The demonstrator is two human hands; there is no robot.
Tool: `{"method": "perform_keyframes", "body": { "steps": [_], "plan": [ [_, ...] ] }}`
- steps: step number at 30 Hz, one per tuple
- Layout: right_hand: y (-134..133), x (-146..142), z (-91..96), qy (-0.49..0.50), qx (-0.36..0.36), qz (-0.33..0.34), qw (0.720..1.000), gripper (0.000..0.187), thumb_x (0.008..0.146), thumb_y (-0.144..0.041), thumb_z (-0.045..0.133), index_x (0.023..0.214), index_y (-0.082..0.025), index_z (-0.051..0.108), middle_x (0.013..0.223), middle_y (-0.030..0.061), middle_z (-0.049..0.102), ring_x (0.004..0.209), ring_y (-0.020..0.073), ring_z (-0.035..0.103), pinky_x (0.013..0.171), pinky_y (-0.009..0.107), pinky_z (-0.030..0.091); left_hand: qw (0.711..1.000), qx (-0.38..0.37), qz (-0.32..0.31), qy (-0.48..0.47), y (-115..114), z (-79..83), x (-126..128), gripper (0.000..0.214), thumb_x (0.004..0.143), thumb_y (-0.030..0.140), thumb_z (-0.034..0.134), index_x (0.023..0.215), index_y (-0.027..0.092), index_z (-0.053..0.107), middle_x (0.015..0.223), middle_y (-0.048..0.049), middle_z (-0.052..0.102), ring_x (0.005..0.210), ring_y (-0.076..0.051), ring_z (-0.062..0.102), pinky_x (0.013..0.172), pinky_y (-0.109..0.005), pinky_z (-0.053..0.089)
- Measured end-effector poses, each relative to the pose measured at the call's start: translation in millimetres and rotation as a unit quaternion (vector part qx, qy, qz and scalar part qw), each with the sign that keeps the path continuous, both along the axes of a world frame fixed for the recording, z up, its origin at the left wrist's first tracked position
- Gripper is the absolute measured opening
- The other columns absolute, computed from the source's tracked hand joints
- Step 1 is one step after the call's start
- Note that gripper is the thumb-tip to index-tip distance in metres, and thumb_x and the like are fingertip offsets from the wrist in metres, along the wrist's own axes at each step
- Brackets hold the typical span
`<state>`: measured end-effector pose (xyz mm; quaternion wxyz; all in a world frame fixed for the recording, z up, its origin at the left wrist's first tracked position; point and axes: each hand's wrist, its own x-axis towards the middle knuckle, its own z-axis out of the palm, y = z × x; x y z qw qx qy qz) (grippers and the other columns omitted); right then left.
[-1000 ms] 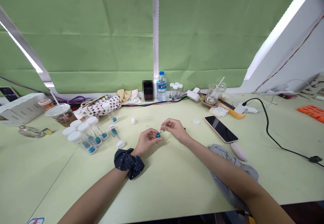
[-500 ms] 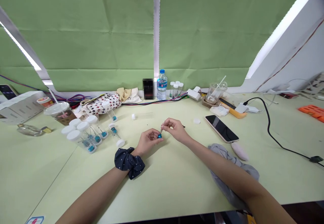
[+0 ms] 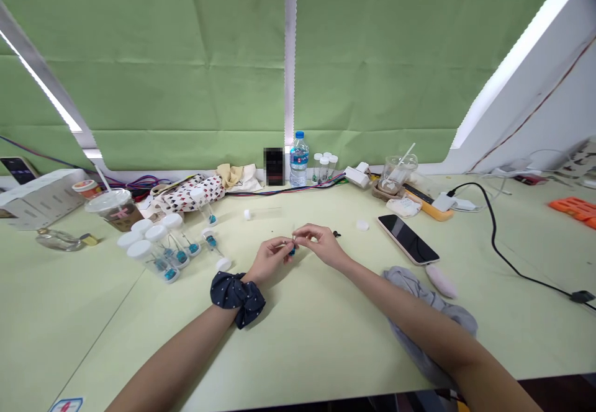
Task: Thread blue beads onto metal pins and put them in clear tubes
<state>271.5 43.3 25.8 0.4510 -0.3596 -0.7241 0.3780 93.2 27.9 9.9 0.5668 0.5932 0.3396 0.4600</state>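
A small shiny blue piece [image 3: 292, 250] is pinched in the fingertips of my left hand [image 3: 269, 259], which wears a dark dotted scrunchie [image 3: 238, 297] at the wrist. My right hand [image 3: 325, 247] has thumb and forefinger closed on a thin pale stick [image 3: 293, 229] just above the blue piece. Fingers partly cover the blue piece, so its shape and where the stick meets it cannot be made out. To the left stand several clear tubes with white caps [image 3: 140, 250], blue pieces inside. One similar tube [image 3: 212, 241] lies near its cap [image 3: 223, 264].
A phone [image 3: 408, 239], a grey cloth [image 3: 426, 313] and a white cap [image 3: 362, 225] are on the right. A water bottle [image 3: 298, 159] and more capped tubes [image 3: 325, 169] stand at the back. A lidded cup [image 3: 115, 209] is at the left.
My left thumb has come up over the blue piece, which is now more covered. My right fingers have shifted slightly left and down. The view has moved a little.
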Motion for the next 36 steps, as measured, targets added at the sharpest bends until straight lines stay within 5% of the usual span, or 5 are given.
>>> {"method": "perform_keyframes", "body": {
  "steps": [9,14,24,32,36],
  "plan": [
    [14,8,-32.5,-0.148,0.049,-0.062,0.986,0.016,0.078,-0.023,0.06,0.093,-0.022,0.064,0.099,0.0049,0.055,0.089,0.0155,0.054,0.079,0.03,0.043,0.934,0.005,0.333,-0.128,35,-14.9,-26,0.028,0.071,0.04,0.064,0.081,0.015,0.059,0.08,-0.0024,0.059,0.05,-0.005,0.048,0.046,-0.019,0.034],
    [30,-10,-34.2,-0.205,0.074,-0.079,0.973,0.013,0.08,-0.024,0.059,0.091,-0.022,0.065,0.097,0.0055,0.055,0.097,0.0175,0.051,0.088,0.033,0.038,0.922,-0.021,0.353,-0.159,41,-21.4,-29,0.029,0.069,0.042,0.064,0.079,0.016,0.056,0.077,-0.0011,0.059,0.048,-0.005,0.048,0.045,-0.019,0.033],
    [85,-72,-21.6,-0.28,0.04,-0.031,0.959,0.015,0.071,-0.012,0.064,0.085,-0.018,0.066,0.076,0.0007,0.062,0.071,0.012,0.056,0.068,0.024,0.04,0.928,-0.027,0.336,-0.161,41,-23.8,-32,0.035,0.069,0.046,0.062,0.084,0.015,0.055,0.08,-0.0023,0.058,0.05,-0.005,0.048,0.046,-0.018,0.034],
    [61,-29,-9.8,-0.317,0.044,0.065,0.945,0.015,0.062,-0.016,0.072,0.075,-0.017,0.067,0.081,0.002,0.06,0.074,0.014,0.056,0.068,0.024,0.041,0.931,-0.027,0.345,-0.117,44,-26.6,-34,0.033,0.072,0.047,0.057,0.081,0.016,0.051,0.078,-0.003,0.06,0.047,-0.006,0.047,0.045,-0.02,0.035],
    [41,-14,-15.8,-0.312,0.059,0.039,0.947,0.007,0.069,-0.018,0.069,0.073,-0.017,0.064,0.087,0.0038,0.057,0.085,0.0159,0.053,0.078,0.028,0.04,0.941,0.022,0.338,-0.009,43,-29.1,-35,0.025,0.079,0.043,0.051,0.08,0.018,0.049,0.085,-0.0056,0.064,0.05,-0.008,0.048,0.053,-0.023,0.041]
  ]
}}
